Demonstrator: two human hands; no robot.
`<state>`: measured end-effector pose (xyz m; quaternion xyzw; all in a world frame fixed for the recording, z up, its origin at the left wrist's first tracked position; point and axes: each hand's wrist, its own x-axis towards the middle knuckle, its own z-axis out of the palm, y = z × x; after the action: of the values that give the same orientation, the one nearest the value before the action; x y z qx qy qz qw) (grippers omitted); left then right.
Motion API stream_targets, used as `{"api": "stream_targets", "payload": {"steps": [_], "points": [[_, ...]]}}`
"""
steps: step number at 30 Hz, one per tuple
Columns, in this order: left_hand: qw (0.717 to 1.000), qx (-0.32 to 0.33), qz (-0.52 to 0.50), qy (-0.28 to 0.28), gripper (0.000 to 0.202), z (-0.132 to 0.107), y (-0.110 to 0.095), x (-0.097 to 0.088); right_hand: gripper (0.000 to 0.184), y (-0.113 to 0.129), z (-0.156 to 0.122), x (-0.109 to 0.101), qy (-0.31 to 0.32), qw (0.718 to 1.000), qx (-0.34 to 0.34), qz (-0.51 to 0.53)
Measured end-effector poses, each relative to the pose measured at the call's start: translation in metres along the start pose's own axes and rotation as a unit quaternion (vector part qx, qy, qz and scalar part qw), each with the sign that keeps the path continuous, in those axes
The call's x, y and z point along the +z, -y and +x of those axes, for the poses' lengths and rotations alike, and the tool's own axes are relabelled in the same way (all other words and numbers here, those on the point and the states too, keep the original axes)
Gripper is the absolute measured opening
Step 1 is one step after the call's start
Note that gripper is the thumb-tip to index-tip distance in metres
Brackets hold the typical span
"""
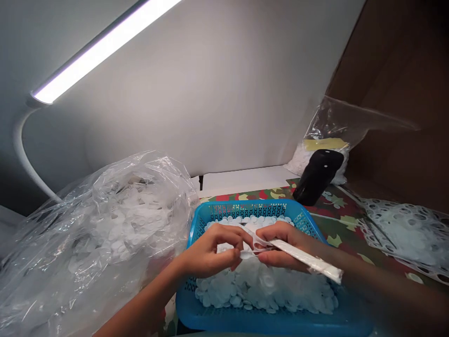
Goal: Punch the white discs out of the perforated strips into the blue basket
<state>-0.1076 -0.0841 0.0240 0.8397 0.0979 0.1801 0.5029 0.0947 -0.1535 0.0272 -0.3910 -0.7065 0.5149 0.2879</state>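
Observation:
Over a blue plastic basket (206, 213) heaped with several small white round discs (266, 285), both my hands meet. My left hand (213, 250) is closed, its fingertips pinching the end of a thin white perforated strip (305, 256). My right hand (286, 245) is closed round the same strip, which runs out along my right wrist toward the lower right. The strip's end between the two hands looks torn and stringy.
A big crumpled clear plastic bag (101, 224) of white pieces lies left of the basket. A black object (317, 175) and another clear bag (336, 128) stand behind it. White perforated sheets (403, 227) lie at right on the patterned cloth (336, 206). A lamp bar (101, 47) hangs overhead.

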Motion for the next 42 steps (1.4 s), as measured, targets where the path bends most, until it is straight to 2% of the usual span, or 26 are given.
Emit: {"api": "stream_targets", "payload": {"steps": [4,9,12,14,19,22,25,30,36,38,42], "points": [[0.999,0.002,0.005,0.036,0.028,0.0001,0.0001,0.0011,0.015,-0.0075,-0.0010,0.0002,0.033,0.999,-0.014,-0.022],[0.998,-0.001,0.006,0.058,0.026,0.0016,-0.0004,-0.0006,0.015,-0.0087,-0.0020,0.0000,0.039,0.999,-0.013,-0.029],[0.998,0.007,-0.018,0.062,0.028,0.0026,-0.0022,-0.0016,0.016,-0.0074,-0.0020,-0.0017,0.034,0.999,-0.037,-0.015],[0.998,0.015,-0.042,0.055,0.029,0.0028,-0.0033,-0.0019,0.020,-0.0078,-0.0017,-0.0031,0.015,0.999,-0.031,0.010],[0.999,-0.007,-0.045,-0.009,0.028,0.0019,-0.0019,-0.0025,0.023,-0.0097,0.0004,-0.0043,-0.065,0.993,0.066,0.074],[0.998,-0.013,-0.041,-0.044,0.027,0.0018,0.0018,-0.0018,0.026,-0.0091,0.0023,-0.0033,-0.112,0.989,0.061,0.078],[0.998,-0.008,-0.027,-0.055,0.026,0.0025,0.0042,-0.0006,0.028,-0.0077,0.0032,-0.0024,-0.136,0.986,0.061,0.080],[0.997,-0.014,0.007,-0.074,0.026,0.0042,0.0021,0.0009,0.029,-0.0073,0.0029,-0.0024,-0.127,0.987,0.054,0.082],[0.996,-0.052,0.054,-0.054,0.025,0.0040,0.0012,0.0035,0.028,-0.0074,0.0022,-0.0008,-0.093,0.991,0.053,0.082],[0.995,-0.053,0.060,-0.051,0.025,0.0037,0.0010,0.0044,0.028,-0.0077,0.0020,0.0000,-0.078,0.994,0.050,0.059],[0.995,-0.051,0.068,-0.047,0.024,0.0040,0.0002,0.0057,0.023,-0.0082,0.0030,0.0002,-0.057,0.998,0.003,0.002]]}}
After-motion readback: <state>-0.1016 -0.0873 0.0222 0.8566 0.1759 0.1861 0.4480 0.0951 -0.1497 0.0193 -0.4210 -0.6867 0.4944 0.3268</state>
